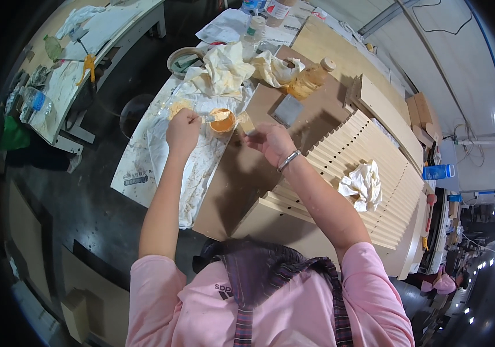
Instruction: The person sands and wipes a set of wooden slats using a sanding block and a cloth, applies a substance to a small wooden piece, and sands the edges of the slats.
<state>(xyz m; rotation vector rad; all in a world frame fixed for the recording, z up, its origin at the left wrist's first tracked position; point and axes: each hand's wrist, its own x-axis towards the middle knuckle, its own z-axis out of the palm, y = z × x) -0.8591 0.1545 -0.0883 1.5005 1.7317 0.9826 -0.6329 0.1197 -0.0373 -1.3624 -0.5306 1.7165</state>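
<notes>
My left hand (pixel 183 133) is closed on a thin spatula-like tool (pixel 208 118), its tip smeared with pale paste. That tip is over the mouth of a small cup (pixel 222 127) coated orange inside. To the right of the cup, my right hand (pixel 271 143) pinches a small flat scraper (pixel 245 123) with pale paste on it, fingers bent around its lower end. Behind my left hand lies a patch of yellowish crumbly stuff (pixel 179 106) on the white, stained covering (pixel 160 141). A grey rectangular block (pixel 287 110) rests on the brown board (pixel 233 194) beyond my right hand.
Pale slats with dark holes (pixel 351 156) stand in a row at right, a crumpled cloth (pixel 363 185) on top. Farther back are crumpled cloths (pixel 221 69), a round tub (pixel 185 61) and a bottle of amber liquid (pixel 311 80). Another workbench (pixel 114 32) stands at far left.
</notes>
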